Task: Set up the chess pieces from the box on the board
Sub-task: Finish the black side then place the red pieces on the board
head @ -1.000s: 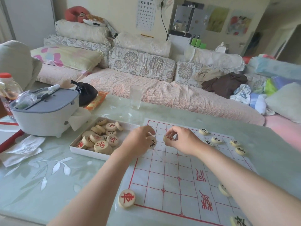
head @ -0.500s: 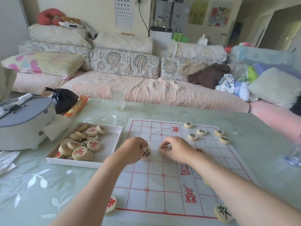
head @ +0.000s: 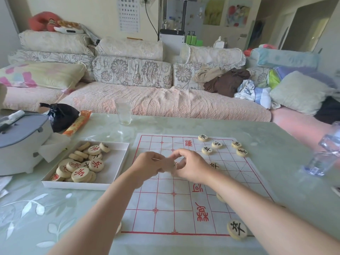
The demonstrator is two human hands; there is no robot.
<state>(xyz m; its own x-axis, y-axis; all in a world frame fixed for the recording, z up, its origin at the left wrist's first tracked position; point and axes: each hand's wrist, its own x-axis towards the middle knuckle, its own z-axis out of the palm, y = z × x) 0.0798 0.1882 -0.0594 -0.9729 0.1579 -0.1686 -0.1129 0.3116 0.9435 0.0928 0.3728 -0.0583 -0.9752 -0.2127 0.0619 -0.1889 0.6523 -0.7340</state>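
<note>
A white paper board [head: 165, 205] with a red grid lies on the table. My left hand [head: 149, 166] and my right hand [head: 191, 168] meet over its middle, fingers curled. Between them a round wooden piece [head: 173, 165] shows only as a blurred edge, and I cannot tell which hand holds it. A white box [head: 114, 173] left of the board holds several round pieces with red and black characters. Several black-lettered pieces [head: 207, 150] sit at the board's far right, and one black piece [head: 237, 229] lies at the near right corner.
A clear glass [head: 123, 110] stands at the table's far edge. A grey and white appliance [head: 20, 140], a black bag [head: 61, 115] and an orange packet [head: 78, 123] are at the left. A plastic bottle [head: 325, 153] lies at the right. A sofa runs behind.
The view has swung right. My two hands have come closer together over the board's middle, and the pieces they pinched separately are now mostly hidden between them.
</note>
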